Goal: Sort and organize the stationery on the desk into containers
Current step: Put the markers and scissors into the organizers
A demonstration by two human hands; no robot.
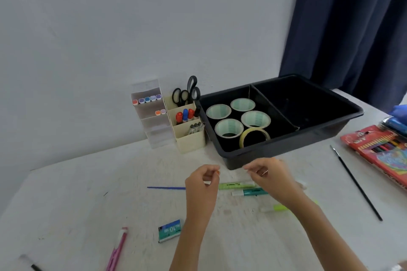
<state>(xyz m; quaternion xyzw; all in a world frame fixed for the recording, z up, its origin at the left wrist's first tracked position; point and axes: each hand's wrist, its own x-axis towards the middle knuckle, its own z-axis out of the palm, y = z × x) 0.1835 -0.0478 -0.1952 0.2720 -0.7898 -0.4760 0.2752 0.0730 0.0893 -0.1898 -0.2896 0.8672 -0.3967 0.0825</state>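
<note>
My left hand [201, 179] hovers over the white desk [88, 193] with curled fingers, pinching a small orange-tipped thing [218, 173]. My right hand [267, 173] is level with it, fingertips pinched together; I cannot see anything between them. Under the hands lie a green highlighter [236, 185], a teal marker [251, 192] and a lime highlighter [279, 208]. Just behind the hands is a black two-part tray [286, 140]; several tape rolls [229, 128] sit in its left compartment. A cream organiser [191, 138] holds scissors, markers and pens. Beside it stands a clear marker rack [154, 120].
A thin blue stick [166, 187], a staples box [170, 227], a pink pen [117, 248] and a black pen [30, 264] lie at the front left. At the right are a long paintbrush [356, 182], a coloured pencil pack [378, 149] and blue packets [398, 116].
</note>
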